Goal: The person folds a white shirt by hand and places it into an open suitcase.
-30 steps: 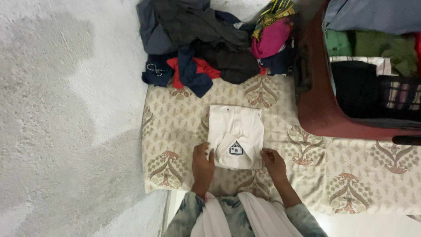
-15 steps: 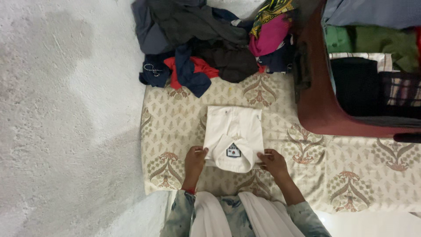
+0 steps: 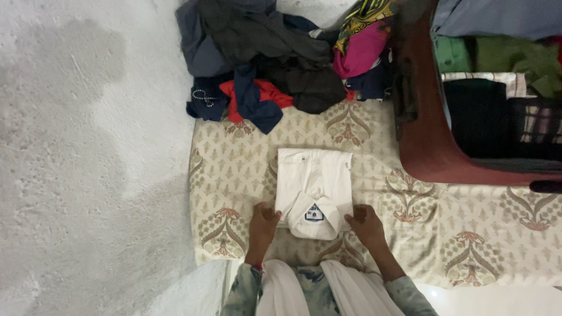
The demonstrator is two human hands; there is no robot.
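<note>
A folded white shirt (image 3: 314, 181) with a small badge on its pocket lies on a cream patterned mat (image 3: 234, 169). My left hand (image 3: 263, 225) grips the shirt's near left edge, thumb on top. My right hand (image 3: 366, 224) pinches the near right edge. The near end of the shirt curls up slightly between both hands.
A heap of dark, red, pink and yellow clothes (image 3: 275, 52) lies at the mat's far end. An open maroon suitcase (image 3: 421, 134) with folded garments stands at the right. Grey speckled floor (image 3: 88, 158) stretches to the left.
Both hands shifted along the shirt's near edge and closed on its two sides; the near end of the shirt has been tucked and lifted a little. The shirt stays in place.
</note>
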